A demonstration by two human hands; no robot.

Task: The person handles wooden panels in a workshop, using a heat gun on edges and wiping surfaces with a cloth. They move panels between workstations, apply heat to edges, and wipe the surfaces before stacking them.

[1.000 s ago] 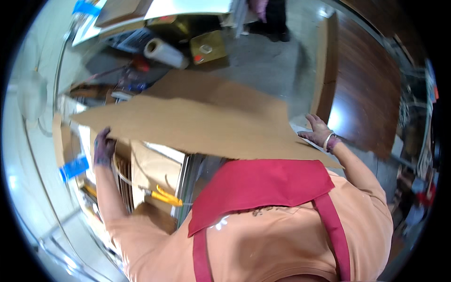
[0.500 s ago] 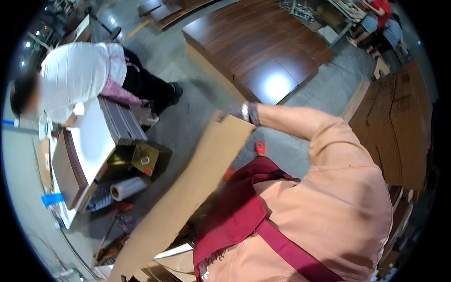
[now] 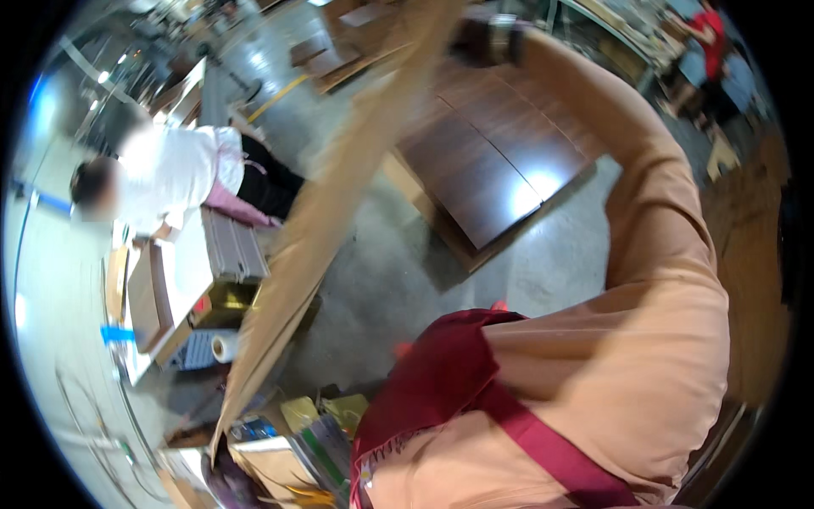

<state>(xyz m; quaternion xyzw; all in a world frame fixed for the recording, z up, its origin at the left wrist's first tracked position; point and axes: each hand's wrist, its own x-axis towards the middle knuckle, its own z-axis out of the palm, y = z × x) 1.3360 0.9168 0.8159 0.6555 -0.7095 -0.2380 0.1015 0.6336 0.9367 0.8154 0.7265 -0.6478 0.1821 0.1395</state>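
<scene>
A long tan cardboard strip (image 3: 339, 182) runs slantwise from the bottom left to the top of the view, turned nearly edge-on and smeared by motion. At its upper end is my right hand (image 3: 479, 41), in a dark glove and closed on the cardboard, with my arm stretched far forward. My left hand (image 3: 229, 482), gloved too, closes round its lower end at the bottom left; its fingers are partly hidden. The strip hangs in the air in front of my dark red apron (image 3: 437, 369).
Stacked dark brown glossy boards (image 3: 475, 161) lie ahead on the floor. At left, a person in white (image 3: 182, 170) bends over a white worktable (image 3: 182, 280) with a brown panel (image 3: 148, 297). More cardboard (image 3: 742, 246) stands at right. Folders (image 3: 322, 445) lie below the strip.
My right hand has swung upward and away, carrying the strip's upper end to the top of the view. The strip has turned from its broad face to nearly edge-on. The view has shifted.
</scene>
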